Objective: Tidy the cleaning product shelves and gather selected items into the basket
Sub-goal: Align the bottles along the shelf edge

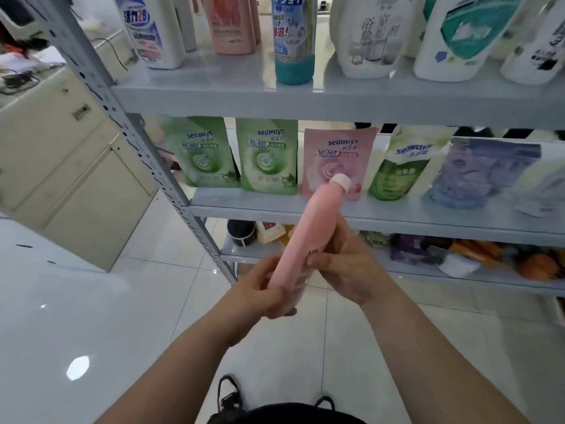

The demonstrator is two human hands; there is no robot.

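Note:
I hold a pink bottle with a pale pink cap in front of the grey metal shelf unit, tilted so the cap points up and to the right. My left hand grips its lower end. My right hand wraps its middle from the right side. Behind the cap stands a pink seaways pouch on the middle shelf. No basket is in view.
Green seaways pouches and a purple pouch line the middle shelf. White, pink and blue bottles stand on the upper shelf. Mixed packets fill the bottom shelf. A beige cabinet stands left; glossy white tiles below.

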